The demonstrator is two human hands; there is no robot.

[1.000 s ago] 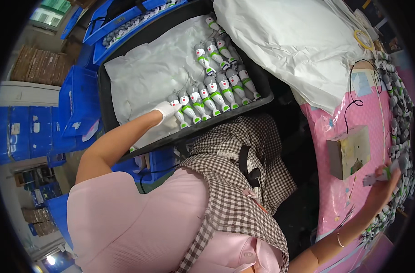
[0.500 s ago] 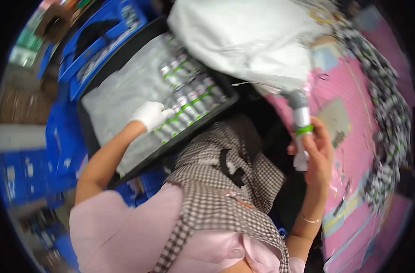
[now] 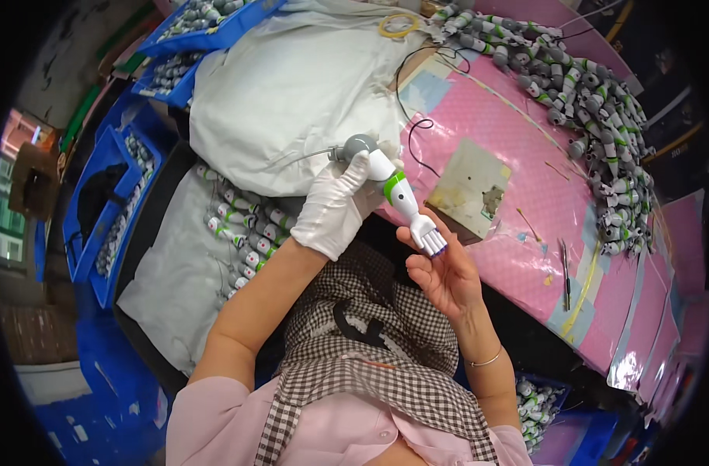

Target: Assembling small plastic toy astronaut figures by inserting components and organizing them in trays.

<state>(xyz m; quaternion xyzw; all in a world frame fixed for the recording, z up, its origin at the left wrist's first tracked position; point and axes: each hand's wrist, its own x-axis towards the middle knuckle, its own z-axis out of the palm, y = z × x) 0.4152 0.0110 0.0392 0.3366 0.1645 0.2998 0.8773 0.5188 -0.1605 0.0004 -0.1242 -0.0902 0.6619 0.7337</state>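
A toy robot arm (image 3: 403, 200), white with a green band, a grey ball joint at its upper end and a small white hand with purple fingertips, is held tilted in front of me. My left hand (image 3: 335, 203), in a white glove, is closed around the arm's upper part near the grey joint. A thin wire juts leftward from that joint. At the lower end my bare right hand (image 3: 444, 268) holds the toy's small hand between thumb and fingers, its other fingers loosely curled. Several similar toy arms (image 3: 245, 225) lie in rows in a black tray beyond my left forearm.
White cloth (image 3: 292, 101) covers the far middle. On the pink worktop (image 3: 517, 256) are a grey block (image 3: 469, 186), tweezers (image 3: 566, 276) and a black cord (image 3: 420, 124). More toy arms pile up (image 3: 603, 132) at far right; blue bins (image 3: 125, 202) stand left.
My left hand has left the tray and now grips the toy arm's upper part. My right hand has brought the toy arm leftward to the middle and shifted to its lower end. The view has turned rightward.
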